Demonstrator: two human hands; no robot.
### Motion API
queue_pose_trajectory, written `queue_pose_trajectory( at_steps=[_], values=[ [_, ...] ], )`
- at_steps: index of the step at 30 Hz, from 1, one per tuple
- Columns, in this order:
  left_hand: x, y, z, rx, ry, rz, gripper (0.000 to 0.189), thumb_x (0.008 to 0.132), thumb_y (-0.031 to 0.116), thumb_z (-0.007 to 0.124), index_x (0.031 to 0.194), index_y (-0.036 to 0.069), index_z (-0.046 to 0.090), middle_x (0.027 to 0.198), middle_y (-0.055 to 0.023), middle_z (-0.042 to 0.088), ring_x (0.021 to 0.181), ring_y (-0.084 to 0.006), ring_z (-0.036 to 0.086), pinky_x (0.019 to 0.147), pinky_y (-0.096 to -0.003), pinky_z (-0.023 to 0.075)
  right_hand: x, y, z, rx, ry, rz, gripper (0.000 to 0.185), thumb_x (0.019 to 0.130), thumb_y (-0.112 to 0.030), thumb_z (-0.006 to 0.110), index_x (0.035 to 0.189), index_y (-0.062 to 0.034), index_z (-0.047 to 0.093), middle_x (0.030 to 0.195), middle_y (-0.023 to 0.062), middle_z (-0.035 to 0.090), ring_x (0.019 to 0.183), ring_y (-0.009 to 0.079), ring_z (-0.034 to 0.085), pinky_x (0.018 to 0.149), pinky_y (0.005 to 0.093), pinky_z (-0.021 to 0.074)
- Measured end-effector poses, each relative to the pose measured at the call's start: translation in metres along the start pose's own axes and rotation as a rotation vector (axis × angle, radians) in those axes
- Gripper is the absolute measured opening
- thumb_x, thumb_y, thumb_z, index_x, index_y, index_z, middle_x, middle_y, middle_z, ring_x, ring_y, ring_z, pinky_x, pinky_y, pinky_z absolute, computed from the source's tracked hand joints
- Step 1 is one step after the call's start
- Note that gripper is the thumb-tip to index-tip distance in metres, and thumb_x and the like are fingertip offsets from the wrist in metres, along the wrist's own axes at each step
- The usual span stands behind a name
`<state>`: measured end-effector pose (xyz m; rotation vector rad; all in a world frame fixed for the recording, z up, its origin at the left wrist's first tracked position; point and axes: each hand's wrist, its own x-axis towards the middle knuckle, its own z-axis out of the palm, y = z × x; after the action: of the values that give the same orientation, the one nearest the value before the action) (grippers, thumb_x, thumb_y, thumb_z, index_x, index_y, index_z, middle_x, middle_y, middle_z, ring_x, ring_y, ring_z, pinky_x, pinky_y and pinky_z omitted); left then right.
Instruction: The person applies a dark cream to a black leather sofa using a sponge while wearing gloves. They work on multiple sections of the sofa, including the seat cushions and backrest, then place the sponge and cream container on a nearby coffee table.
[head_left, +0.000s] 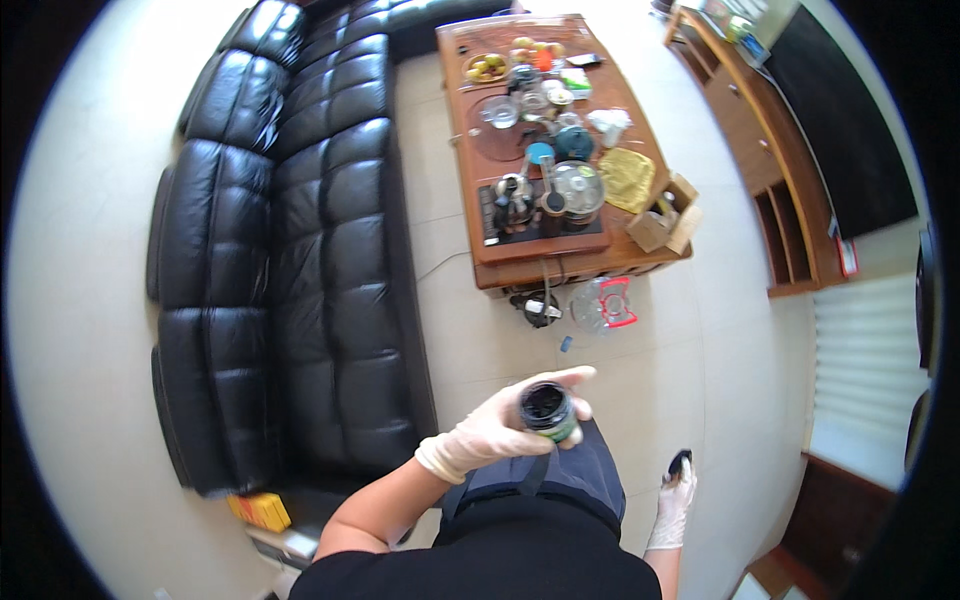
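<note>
My left hand (510, 424), in a whitish glove, is closed around a small open jar (546, 411) with dark contents and a green label, held in front of my waist. Out to the right and lower, my right hand (677, 491), gloved too, pinches a small black item (679, 462); whether it is a pad or a lid I cannot tell. Beneath the jar show my dark trousers (585, 465).
A black leather sofa (300, 300) runs along the left. Ahead stands a wooden tea table (517, 276) bearing fruit, teaware and an open cardboard box (649, 232). A large plastic bottle (592, 306) lies before it. A wooden TV cabinet (787, 187) lines the right.
</note>
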<state>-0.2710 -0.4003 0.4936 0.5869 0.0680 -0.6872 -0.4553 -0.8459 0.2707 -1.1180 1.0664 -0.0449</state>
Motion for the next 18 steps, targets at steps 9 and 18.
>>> queue_pose_trajectory(
  at_steps=[9, 18],
  values=[
    [0.037, -0.061, 0.016, 0.222, 0.015, -0.085, 0.081, 0.085, 0.008, 0.079, 0.154, 0.007, 0.037, 0.126, -0.006, 0.058, 0.112, -0.0135, 0.058, 0.103, -0.029, 0.0459, 0.053, 0.011, -0.145, 0.088, 0.331, 0.05, 0.028, 0.092, -0.035, 0.072, 0.114, -0.0177, 0.068, 0.097, -0.0056, 0.065, 0.076, 0.0095, 0.053, 0.059, 0.0291, 0.0385],
    [0.152, -0.168, 0.074, 0.358, -0.045, -0.033, 0.075, 0.085, 0.003, 0.073, 0.152, 0.011, 0.041, 0.122, -0.0026, 0.057, 0.111, -0.0122, 0.056, 0.101, -0.0287, 0.0462, 0.153, 0.015, -0.373, 0.005, 0.458, 0.076, 0.033, 0.086, -0.047, 0.077, 0.077, -0.0221, 0.057, 0.068, -0.0074, 0.044, 0.061, 0.0096, 0.04, 0.058, 0.0285, 0.0319]
  ],
)
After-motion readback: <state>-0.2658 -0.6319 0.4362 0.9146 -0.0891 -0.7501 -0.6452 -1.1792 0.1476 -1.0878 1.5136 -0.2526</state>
